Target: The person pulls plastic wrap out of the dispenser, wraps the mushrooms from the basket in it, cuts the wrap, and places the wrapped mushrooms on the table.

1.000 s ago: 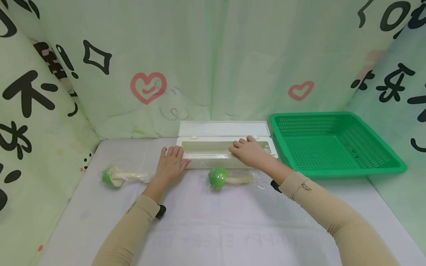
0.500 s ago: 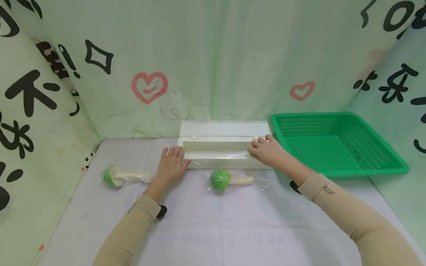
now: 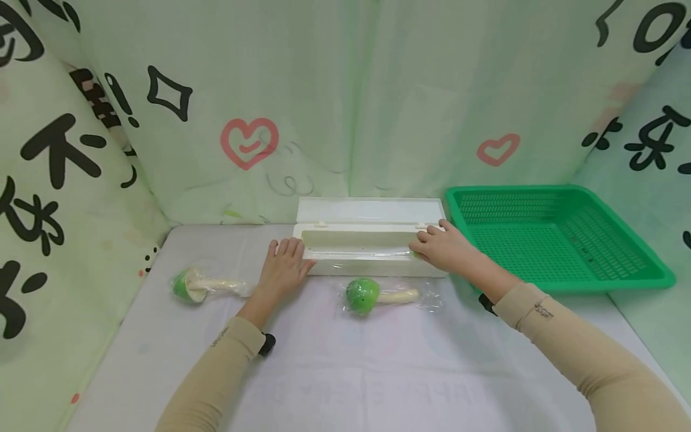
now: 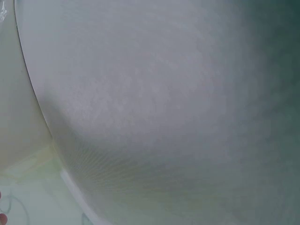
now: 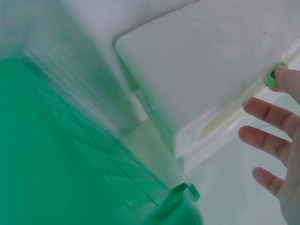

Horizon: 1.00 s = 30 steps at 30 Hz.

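Observation:
A white cling film box [image 3: 372, 268] stands at the back of the table, its lid [image 3: 372, 210] raised. Along its front rim my right hand [image 3: 444, 247] pinches the small green slide cutter [image 5: 270, 78] between thumb and forefinger, near the right end. The other fingers of that hand are spread. My left hand [image 3: 284, 264] rests on the box's left end, fingers over the rim and thumb at the front. In front of the box lies a green-headed, mushroom-shaped thing [image 3: 363, 296] with a pale stem, wrapped in clear film. A similar wrapped one [image 3: 189, 285] lies left of my left hand.
A green plastic basket [image 3: 637, 282] stands close to the box's right end. Printed cloth walls [image 3: 399, 120] enclose the back and sides. White cloth [image 3: 345, 372] covers the table. The left wrist view is mostly blurred close surface.
My right hand has slid rightward along the box's front rim with the green slide cutter, mostly in the first half second. My left hand stays at the box's left end.

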Each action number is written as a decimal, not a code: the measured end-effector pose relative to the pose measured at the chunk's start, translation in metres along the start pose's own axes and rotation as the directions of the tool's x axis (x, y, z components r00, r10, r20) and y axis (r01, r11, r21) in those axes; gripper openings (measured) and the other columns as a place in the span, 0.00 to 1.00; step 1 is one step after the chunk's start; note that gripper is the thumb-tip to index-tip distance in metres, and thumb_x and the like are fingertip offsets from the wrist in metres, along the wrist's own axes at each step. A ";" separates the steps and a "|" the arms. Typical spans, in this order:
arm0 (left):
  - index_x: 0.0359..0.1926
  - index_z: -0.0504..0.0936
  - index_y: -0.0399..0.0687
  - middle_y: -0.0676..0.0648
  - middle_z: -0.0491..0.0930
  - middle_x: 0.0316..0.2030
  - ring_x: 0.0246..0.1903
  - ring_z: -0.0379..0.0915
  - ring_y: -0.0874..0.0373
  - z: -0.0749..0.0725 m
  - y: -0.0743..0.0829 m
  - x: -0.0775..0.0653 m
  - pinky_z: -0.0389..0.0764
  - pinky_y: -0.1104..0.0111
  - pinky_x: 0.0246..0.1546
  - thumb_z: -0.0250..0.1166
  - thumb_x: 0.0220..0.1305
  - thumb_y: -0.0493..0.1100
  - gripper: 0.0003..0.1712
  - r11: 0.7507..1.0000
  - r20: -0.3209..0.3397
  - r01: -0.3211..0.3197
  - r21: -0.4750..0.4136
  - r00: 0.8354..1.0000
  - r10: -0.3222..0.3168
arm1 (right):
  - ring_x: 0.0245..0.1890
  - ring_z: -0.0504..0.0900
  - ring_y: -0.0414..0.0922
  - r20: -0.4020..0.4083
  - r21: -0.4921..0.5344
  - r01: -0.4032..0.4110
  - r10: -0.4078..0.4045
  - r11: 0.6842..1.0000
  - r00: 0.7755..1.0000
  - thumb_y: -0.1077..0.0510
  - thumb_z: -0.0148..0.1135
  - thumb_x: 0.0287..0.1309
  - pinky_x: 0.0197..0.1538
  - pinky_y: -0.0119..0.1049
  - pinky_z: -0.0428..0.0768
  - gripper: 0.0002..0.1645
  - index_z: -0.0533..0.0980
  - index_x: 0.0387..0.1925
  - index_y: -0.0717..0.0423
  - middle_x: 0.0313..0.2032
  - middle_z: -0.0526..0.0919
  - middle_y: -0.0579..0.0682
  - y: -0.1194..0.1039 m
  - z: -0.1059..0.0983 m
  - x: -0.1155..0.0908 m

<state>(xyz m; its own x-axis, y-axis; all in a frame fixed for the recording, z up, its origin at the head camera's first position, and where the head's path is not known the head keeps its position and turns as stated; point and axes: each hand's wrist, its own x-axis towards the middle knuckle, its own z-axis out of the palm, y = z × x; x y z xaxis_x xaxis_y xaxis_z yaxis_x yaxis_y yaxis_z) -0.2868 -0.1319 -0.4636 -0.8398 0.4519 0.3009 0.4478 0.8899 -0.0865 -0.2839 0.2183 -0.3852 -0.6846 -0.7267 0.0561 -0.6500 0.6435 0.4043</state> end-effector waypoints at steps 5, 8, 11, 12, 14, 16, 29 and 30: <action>0.51 0.63 0.36 0.44 0.61 0.43 0.46 0.57 0.48 0.001 0.002 0.001 0.55 0.55 0.51 0.47 0.66 0.58 0.28 1.000 -0.007 0.001 0.008 1.000 -0.001 | 0.34 0.72 0.50 0.028 -0.011 0.000 0.000 1.000 1.000 0.54 0.60 0.56 0.48 0.53 0.69 0.06 0.72 0.33 0.48 0.27 0.70 0.47 0.005 -0.004 -0.010; 0.51 0.63 0.36 0.44 0.61 0.43 0.46 0.57 0.48 0.000 0.000 -0.002 0.55 0.55 0.52 0.48 0.66 0.57 0.28 1.000 -0.013 0.005 0.009 1.000 -0.005 | 0.34 0.71 0.49 0.039 -0.017 -0.003 0.003 1.000 0.999 0.54 0.61 0.55 0.49 0.52 0.69 0.06 0.73 0.35 0.47 0.28 0.70 0.47 0.013 -0.004 -0.018; 0.50 0.63 0.35 0.43 0.60 0.43 0.45 0.57 0.48 -0.001 -0.001 -0.003 0.55 0.55 0.51 0.48 0.66 0.56 0.28 1.000 -0.018 0.006 0.004 1.000 -0.006 | 0.35 0.70 0.49 0.038 -0.006 -0.013 0.013 1.000 0.999 0.55 0.61 0.55 0.50 0.54 0.68 0.07 0.73 0.36 0.46 0.28 0.70 0.47 0.018 -0.002 -0.024; 0.50 0.63 0.35 0.43 0.60 0.42 0.45 0.57 0.48 -0.002 -0.001 -0.004 0.55 0.55 0.51 0.49 0.66 0.56 0.27 1.000 -0.021 0.004 -0.001 1.000 -0.004 | 0.35 0.70 0.49 0.034 0.000 -0.018 0.018 1.000 0.999 0.55 0.62 0.55 0.51 0.55 0.67 0.07 0.74 0.36 0.45 0.28 0.70 0.47 0.018 -0.002 -0.025; 0.50 0.63 0.35 0.43 0.60 0.42 0.45 0.57 0.48 -0.001 0.000 -0.003 0.55 0.55 0.50 0.48 0.66 0.56 0.27 1.000 -0.016 0.000 -0.002 1.000 0.000 | 0.37 0.70 0.49 0.045 0.006 -0.029 0.029 1.000 0.999 0.55 0.61 0.55 0.52 0.56 0.66 0.07 0.74 0.37 0.45 0.30 0.71 0.47 0.018 -0.002 -0.026; 0.50 0.63 0.35 0.43 0.60 0.42 0.45 0.57 0.47 -0.001 0.000 -0.001 0.55 0.55 0.50 0.48 0.66 0.56 0.28 1.000 -0.007 -0.001 -0.012 1.000 0.001 | 0.38 0.71 0.50 0.063 0.009 -0.042 0.041 0.999 0.997 0.55 0.61 0.55 0.53 0.57 0.65 0.08 0.75 0.38 0.45 0.30 0.71 0.48 0.019 -0.002 -0.027; 0.50 0.63 0.35 0.43 0.61 0.41 0.44 0.57 0.48 0.005 -0.002 -0.001 0.56 0.55 0.49 0.48 0.66 0.55 0.27 1.000 -0.055 -0.022 0.003 0.998 0.022 | 0.41 0.72 0.51 0.141 -0.023 -0.067 0.070 0.997 0.988 0.52 0.60 0.56 0.59 0.57 0.59 0.08 0.76 0.39 0.45 0.29 0.72 0.48 0.022 -0.005 -0.027; 0.50 0.63 0.35 0.43 0.61 0.42 0.44 0.57 0.48 0.005 -0.002 -0.001 0.56 0.56 0.50 0.48 0.66 0.55 0.27 1.000 -0.053 -0.023 0.011 0.998 0.024 | 0.41 0.72 0.51 0.144 -0.022 -0.070 0.073 0.997 0.987 0.52 0.60 0.56 0.59 0.58 0.59 0.08 0.76 0.39 0.45 0.29 0.72 0.48 0.022 -0.005 -0.027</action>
<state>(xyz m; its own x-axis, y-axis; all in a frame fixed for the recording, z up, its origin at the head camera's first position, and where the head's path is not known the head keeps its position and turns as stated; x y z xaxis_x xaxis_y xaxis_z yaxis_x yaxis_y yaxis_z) -0.2882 -0.1342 -0.4689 -0.8113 0.4690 0.3490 0.4639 0.8798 -0.1038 -0.2778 0.2508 -0.3729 -0.7705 -0.6357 -0.0472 -0.5930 0.6876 0.4190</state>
